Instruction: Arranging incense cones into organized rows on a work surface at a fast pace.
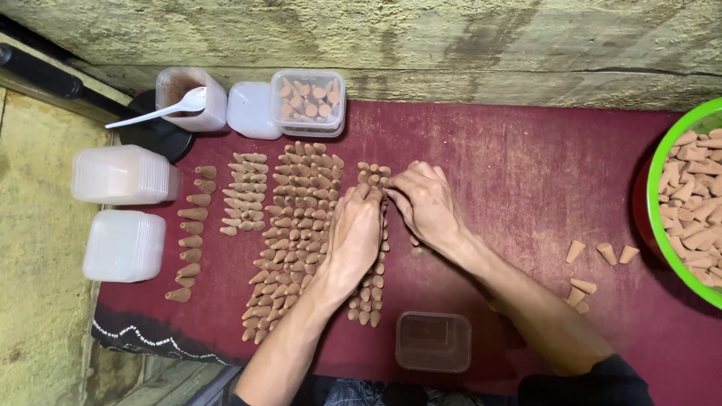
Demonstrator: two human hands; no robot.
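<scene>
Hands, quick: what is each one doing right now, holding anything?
Left hand: fingers curled over the rows of brown cones, grip cannot be told.
Right hand: fingertips on the cones, grip cannot be told.

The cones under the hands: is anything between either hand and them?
Nothing visible. Both the left hand and the right hand already rest on the rows of brown cones on the red mat.

Both bare forearms reach up from the bottom edge and converge near the middle. The left hand point(353, 229) lies palm down, fingers pointing away. The right hand point(425, 199) angles leftward, fingers curled, its fingertips apparently meeting the left's.
</scene>
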